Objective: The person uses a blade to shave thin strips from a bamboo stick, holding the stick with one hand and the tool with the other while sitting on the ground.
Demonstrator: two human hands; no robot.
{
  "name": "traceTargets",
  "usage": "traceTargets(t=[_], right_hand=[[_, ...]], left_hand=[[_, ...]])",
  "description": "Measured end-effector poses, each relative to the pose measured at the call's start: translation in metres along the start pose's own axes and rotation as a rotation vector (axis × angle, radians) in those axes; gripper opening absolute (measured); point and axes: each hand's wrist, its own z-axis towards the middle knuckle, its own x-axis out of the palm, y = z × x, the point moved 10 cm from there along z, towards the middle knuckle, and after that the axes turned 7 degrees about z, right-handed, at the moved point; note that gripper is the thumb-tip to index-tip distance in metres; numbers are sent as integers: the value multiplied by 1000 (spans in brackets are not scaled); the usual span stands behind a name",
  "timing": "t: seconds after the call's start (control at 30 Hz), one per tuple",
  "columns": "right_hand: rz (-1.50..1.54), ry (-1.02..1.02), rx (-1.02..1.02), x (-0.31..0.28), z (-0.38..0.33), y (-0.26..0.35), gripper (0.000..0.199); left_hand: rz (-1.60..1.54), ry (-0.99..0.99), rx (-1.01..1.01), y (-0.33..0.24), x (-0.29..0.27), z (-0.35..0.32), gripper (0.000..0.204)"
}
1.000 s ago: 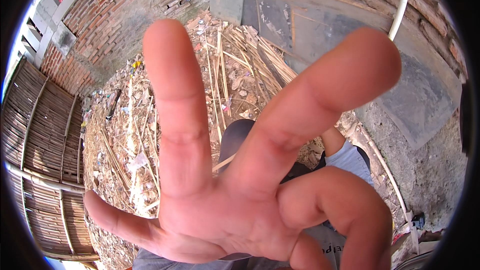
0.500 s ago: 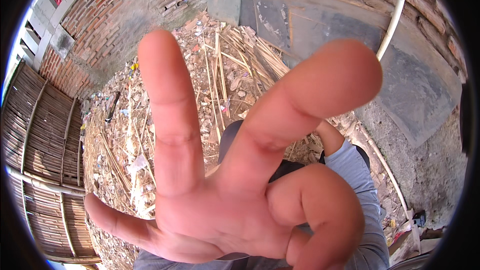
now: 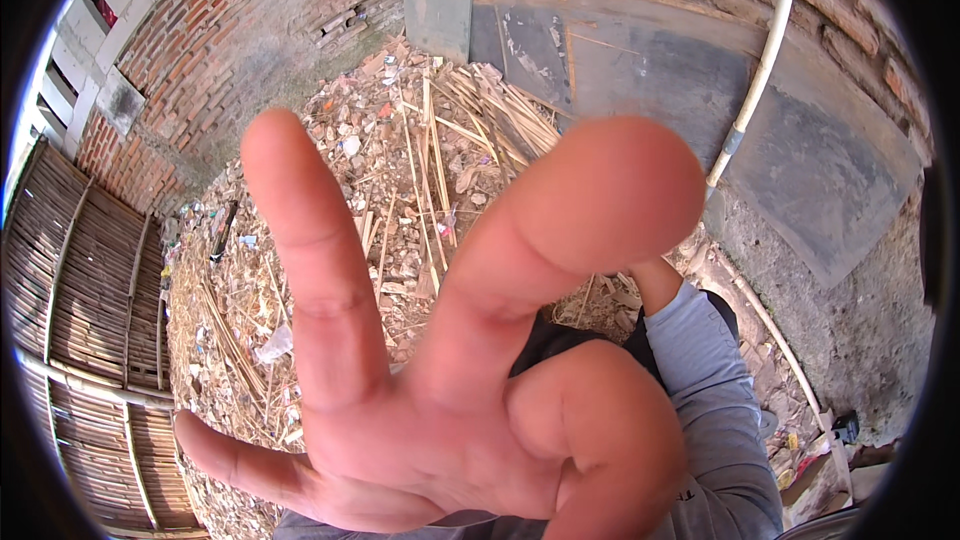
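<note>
My left hand (image 3: pixel 430 420) is raised close in front of the view, palm toward me. Its index and middle fingers stretch up and apart, with the thumb out to the left. The ring finger is bent forward at the lower right, and the little finger is hard to make out. Nothing is held in this hand. Behind the middle finger, my right arm in a grey sleeve (image 3: pixel 705 360) reaches forward. Only a strip of bare skin at the right wrist (image 3: pixel 656 286) shows; the right hand's fingers are hidden.
Rubble, litter and long split sticks (image 3: pixel 430 160) cover the ground. A woven bamboo panel (image 3: pixel 90 280) stands at left, a brick wall (image 3: pixel 260 50) behind. Dark sheets (image 3: pixel 660 70) lean at the back right beside a pale pipe (image 3: pixel 760 70). Dark-trousered legs show below.
My left hand has shifted left in the view, its upright fingers slightly lower. The finger pose stays much the same. The background has slid a little, from a small head movement.
</note>
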Motion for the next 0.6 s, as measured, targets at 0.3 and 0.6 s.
traceTargets(t=[0.3,0.6], right_hand=[[38,45,-5,3,4,-3,30],[1,32,-6,3,3,-2,33]], left_hand=[[35,-28,66,-6,2,-1,96],[18,-2,81,-28,8,-5,96]])
